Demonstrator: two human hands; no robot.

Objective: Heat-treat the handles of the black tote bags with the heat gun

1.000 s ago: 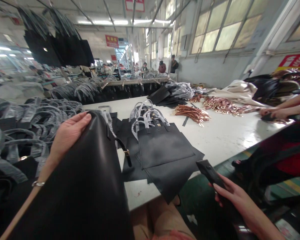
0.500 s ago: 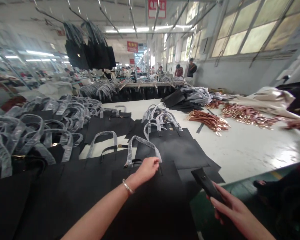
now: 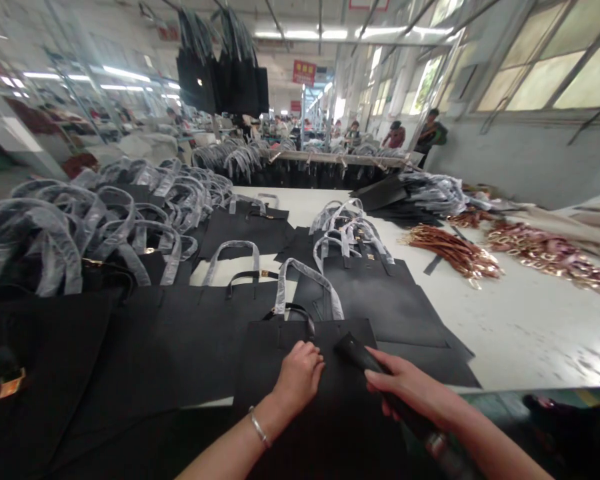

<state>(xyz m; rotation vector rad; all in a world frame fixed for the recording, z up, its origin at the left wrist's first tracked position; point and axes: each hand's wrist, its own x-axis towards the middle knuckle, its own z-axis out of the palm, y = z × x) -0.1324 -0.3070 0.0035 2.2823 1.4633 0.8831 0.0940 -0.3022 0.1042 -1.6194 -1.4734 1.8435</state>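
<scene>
one black bag (image 3: 340,413) lies across the near edge of the tabletop (image 3: 520,333), its one plastic-wrapped handle (image 3: 310,272) in view reaching toward the far edge. the left hand (image 3: 300,370) is at the bag's upper part, fingers curled, just below one black strap (image 3: 309,325) (whether it pinches anything, i cannot tell; one bracelet (image 3: 259,427) circles that wrist). the right hand (image 3: 403,381) grips one black tool (image 3: 359,353), its end over the bag. one bundle of brown straps (image 3: 447,250) lies toward the tabletop's right edge

Straps (image 3: 447,248) lie on the table (image 3: 525,320), behind the bag (image 3: 341,400).
</scene>
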